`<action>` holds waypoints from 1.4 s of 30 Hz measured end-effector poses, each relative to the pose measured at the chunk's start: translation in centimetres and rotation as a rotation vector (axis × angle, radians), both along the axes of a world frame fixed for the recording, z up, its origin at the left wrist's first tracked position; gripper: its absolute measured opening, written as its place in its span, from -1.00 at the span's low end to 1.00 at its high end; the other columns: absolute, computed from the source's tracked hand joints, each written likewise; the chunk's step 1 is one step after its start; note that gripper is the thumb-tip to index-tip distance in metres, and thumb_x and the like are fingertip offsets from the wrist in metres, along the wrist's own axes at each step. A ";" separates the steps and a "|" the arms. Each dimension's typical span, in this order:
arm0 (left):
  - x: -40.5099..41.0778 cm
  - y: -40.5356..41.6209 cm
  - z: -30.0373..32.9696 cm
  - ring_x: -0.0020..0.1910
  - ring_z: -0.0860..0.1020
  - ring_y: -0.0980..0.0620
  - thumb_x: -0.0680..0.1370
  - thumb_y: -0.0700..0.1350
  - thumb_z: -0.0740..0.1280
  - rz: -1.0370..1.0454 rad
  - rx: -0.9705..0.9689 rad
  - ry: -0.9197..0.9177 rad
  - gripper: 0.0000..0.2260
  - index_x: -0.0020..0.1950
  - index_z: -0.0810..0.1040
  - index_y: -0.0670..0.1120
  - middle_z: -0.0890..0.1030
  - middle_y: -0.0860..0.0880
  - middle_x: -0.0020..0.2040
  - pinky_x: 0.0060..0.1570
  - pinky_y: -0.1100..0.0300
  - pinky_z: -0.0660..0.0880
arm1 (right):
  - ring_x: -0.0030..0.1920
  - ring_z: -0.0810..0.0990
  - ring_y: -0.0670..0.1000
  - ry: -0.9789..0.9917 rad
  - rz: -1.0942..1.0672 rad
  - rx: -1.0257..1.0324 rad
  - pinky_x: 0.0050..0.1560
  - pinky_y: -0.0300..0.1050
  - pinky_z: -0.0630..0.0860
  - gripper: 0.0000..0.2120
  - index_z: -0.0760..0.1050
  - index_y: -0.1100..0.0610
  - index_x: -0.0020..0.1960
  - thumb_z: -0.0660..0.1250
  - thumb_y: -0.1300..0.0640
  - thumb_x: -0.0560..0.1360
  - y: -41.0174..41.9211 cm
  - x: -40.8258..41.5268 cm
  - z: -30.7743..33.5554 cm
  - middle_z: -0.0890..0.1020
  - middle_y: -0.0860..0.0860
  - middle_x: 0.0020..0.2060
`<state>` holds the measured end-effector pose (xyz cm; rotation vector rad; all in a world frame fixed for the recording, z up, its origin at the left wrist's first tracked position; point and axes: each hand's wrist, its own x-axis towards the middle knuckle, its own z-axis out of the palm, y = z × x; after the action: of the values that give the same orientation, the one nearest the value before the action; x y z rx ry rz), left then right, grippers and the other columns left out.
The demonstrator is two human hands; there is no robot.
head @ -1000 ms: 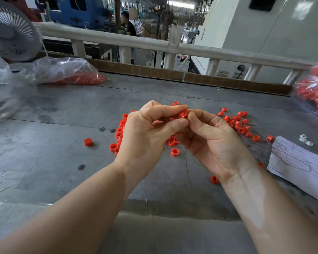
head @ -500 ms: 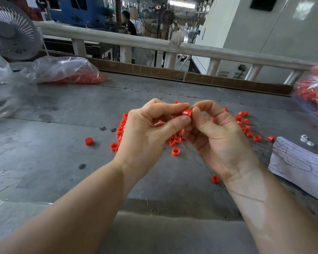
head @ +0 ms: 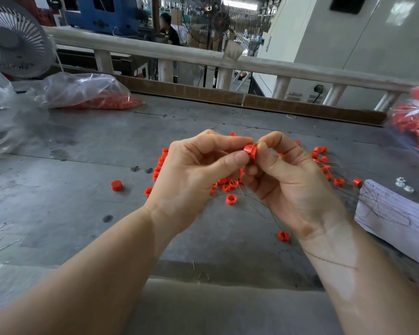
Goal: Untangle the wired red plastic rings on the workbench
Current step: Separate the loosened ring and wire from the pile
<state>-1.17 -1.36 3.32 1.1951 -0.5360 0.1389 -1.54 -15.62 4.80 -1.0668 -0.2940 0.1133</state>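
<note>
Hands meet above the workbench point(head: 58, 238): my left hand point(head: 191, 175) and right hand point(head: 290, 180) both pinch one red ring point(head: 250, 151).

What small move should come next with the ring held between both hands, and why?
Probably draw the red ring gently away from the pile. The left hand and right hand both pinch it above the workbench, and thin wires trail down to the other rings.

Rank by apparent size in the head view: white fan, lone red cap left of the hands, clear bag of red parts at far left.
1. clear bag
2. white fan, cut off by the frame, so unsure against the bag
3. lone red cap
</note>
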 end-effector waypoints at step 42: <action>0.4 -0.2 -0.7 -0.21 0.66 0.09 0.33 -0.17 0.41 0.122 -0.020 0.129 -0.82 -0.08 0.64 -0.07 0.70 -0.03 -0.21 -0.20 0.33 0.55 | -0.17 0.58 -0.16 -0.721 -0.690 -0.780 -0.13 -0.45 0.43 -0.89 0.60 0.14 -0.06 0.40 0.29 0.44 0.9 0.1 -1.3 0.62 -0.02 -0.23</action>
<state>-0.75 -1.57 2.59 1.2086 -0.3482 0.1691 -1.49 -14.73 3.53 -1.9133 -0.5282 -0.8578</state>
